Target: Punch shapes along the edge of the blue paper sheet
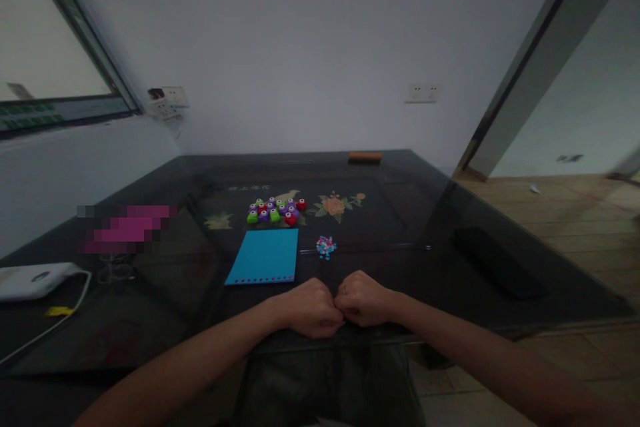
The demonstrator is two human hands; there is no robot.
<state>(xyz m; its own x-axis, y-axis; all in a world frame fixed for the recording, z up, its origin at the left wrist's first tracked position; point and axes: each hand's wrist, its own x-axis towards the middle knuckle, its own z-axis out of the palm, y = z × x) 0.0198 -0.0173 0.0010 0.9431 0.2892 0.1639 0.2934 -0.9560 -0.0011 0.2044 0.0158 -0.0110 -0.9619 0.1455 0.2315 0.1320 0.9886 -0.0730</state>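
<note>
My left hand [314, 307] and my right hand [364, 299] rest as fists at the near edge of the dark table, knuckles touching. Nothing shows in either one. A ring sits on a right-hand finger. Just beyond the left fist lies a blue sheet [267, 255], with a row of small dark and pink marks along its near edge. A small heap of pink, white and blue bits [326, 246] lies beyond the fists. Behind the sheet is a cluster of red, green and purple pieces [274, 210] with white, eye-like round tops.
A thin shiny rod [380, 248] lies beside the heap. On the right is a long black object [495, 261]; an orange-brown roll [365, 157] is at the far edge. A white device [37, 280] with a cable and a blurred pink thing [133, 228] are on the left.
</note>
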